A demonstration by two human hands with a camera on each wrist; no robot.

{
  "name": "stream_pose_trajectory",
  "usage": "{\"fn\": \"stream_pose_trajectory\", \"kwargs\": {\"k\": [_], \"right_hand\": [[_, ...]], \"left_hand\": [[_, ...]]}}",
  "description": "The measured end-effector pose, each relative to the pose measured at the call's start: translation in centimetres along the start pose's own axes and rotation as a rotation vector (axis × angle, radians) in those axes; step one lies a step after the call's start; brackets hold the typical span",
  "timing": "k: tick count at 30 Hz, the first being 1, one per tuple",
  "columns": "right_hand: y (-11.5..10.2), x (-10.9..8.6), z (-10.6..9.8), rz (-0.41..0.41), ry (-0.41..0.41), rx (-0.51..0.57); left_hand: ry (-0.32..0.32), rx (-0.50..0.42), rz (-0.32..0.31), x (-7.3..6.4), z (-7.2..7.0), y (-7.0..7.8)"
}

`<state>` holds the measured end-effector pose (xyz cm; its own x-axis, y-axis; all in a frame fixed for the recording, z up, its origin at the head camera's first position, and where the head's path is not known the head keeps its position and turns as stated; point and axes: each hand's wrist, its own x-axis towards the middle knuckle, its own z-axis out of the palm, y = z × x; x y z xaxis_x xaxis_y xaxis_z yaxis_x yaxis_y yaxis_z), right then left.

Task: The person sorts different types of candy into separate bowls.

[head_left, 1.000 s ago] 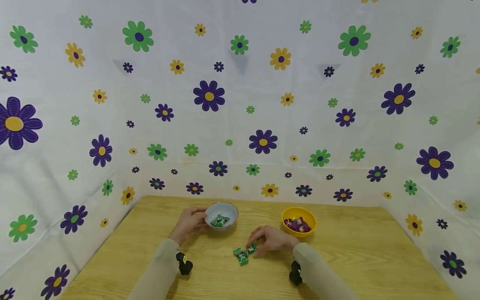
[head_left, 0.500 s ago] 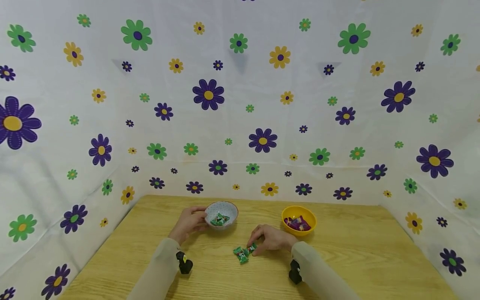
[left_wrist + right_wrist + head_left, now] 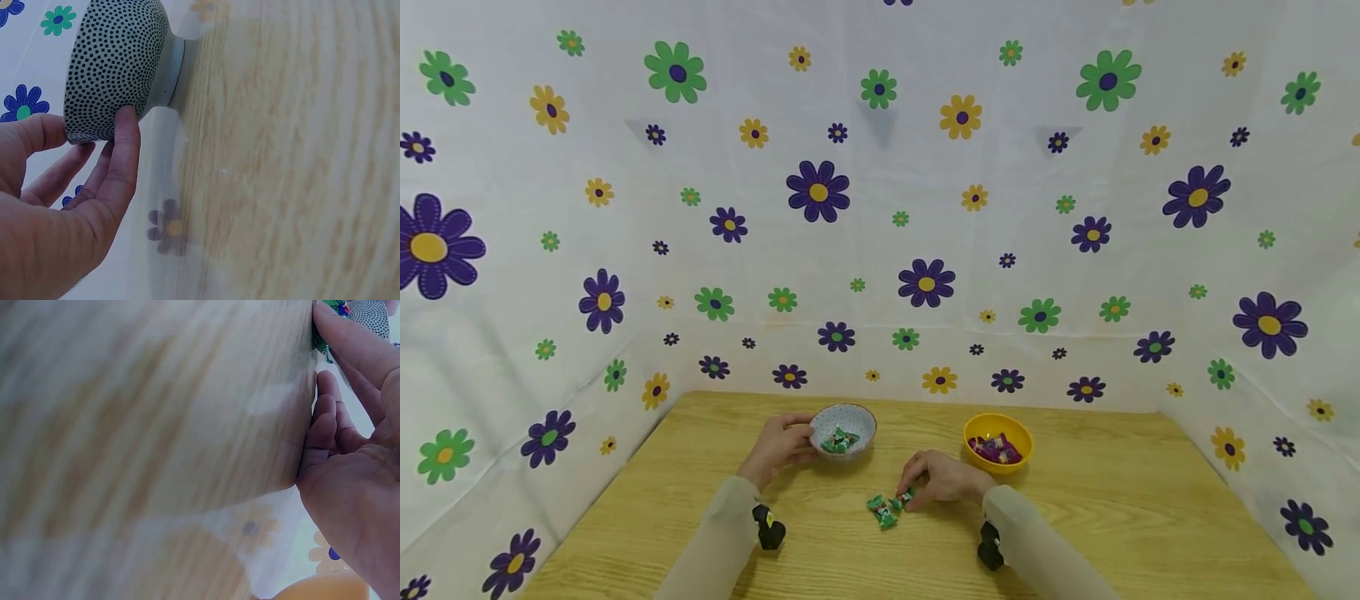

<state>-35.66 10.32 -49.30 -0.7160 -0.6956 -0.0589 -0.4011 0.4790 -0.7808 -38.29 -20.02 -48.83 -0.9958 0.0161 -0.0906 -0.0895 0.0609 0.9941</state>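
On the left, a speckled white bowl (image 3: 852,421) with a reddish rim holds several green-wrapped candies (image 3: 840,439). My left hand (image 3: 777,444) grips its near-left side; in the left wrist view, the thumb and fingertips press against the dotted wall (image 3: 115,69). In the middle of the table, my right hand (image 3: 946,477) pinches a green-wrapped candy (image 3: 902,499) between thumb and fingers, low over the wood. Another green candy (image 3: 882,512) lies just left of it. The right wrist view shows only a bit of green wrapper (image 3: 321,346) past the thumb.
A yellow bowl (image 3: 994,469) with several purple-wrapped candies (image 3: 997,449) stands behind my right hand. The wooden table (image 3: 1150,500) ends at a white flowered cloth (image 3: 925,200) at the back and sides. A black wrist camera (image 3: 769,527) sits on each sleeve.
The candy at my right fingertips has shifted slightly right, away from the loose one. The loose candy has turned a little. My left hand and both bowls stay put.
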Motion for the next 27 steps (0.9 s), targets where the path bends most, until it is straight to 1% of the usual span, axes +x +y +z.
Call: {"fn": "stream_pose_trajectory", "kwargs": {"k": [7, 12, 16, 21, 27], "right_hand": [[0.02, -0.01, 0.07, 0.029, 0.014, 0.035], [-0.04, -0.14, -0.07, 0.046, 0.024, 0.03], [-0.12, -0.25, -0.17, 0.031, 0.026, 0.026], [-0.2, -0.39, -0.24, 0.031, 0.046, 0.042], [-0.3, -0.74, -0.13, 0.029, 0.064, 0.081]], "left_hand": [[0.012, 0.008, -0.012, 0.14, -0.03, -0.15], [0.008, 0.008, -0.007, 0.12, -0.05, -0.11], [0.004, 0.018, -0.013, 0.03, -0.02, 0.0], [0.009, 0.034, -0.027, -0.05, 0.03, 0.22], [0.013, 0.017, -0.019, -0.11, 0.14, 0.1]]}}
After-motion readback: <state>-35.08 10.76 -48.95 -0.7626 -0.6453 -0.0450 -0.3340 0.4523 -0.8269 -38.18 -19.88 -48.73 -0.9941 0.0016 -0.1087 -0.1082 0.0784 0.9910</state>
